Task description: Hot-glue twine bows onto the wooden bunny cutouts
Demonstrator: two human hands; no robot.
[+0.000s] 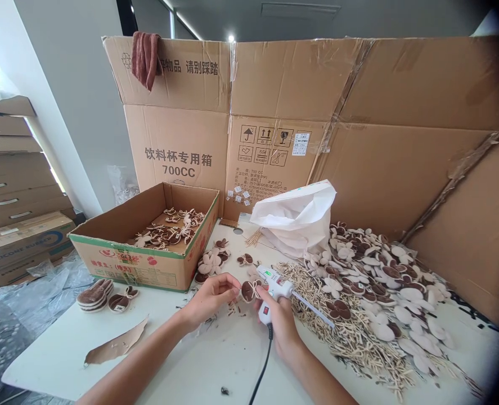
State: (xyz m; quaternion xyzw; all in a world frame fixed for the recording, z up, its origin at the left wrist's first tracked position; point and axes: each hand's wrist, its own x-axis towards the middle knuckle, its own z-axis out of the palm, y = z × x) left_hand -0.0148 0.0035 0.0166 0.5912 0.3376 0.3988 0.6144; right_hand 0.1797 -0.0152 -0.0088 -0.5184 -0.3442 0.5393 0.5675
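Note:
My left hand (216, 298) is closed, its thumb and fingertips pinched at the left edge of a small brown piece (248, 292) with a cream cord bow. My right hand (279, 322) wraps round a white glue gun (275, 287) with a green light, a red switch and a black cable running down toward the front. The gun's tip end lies by the bow, and my right fingertips are near the piece's right side. Whether they touch it is hard to tell. Just behind the hands lies another small brown piece with a bow (244, 259).
At the left stands an open cardboard box (137, 267) holding brown pieces. Stacked brown pads (95, 296) and a torn cardboard scrap (116, 342) lie before it. Cream cords (350, 332), a heap of flower-shaped pieces (371, 270) and a white bag (297, 216) occupy the right. Cardboard walls (274, 79) rise behind.

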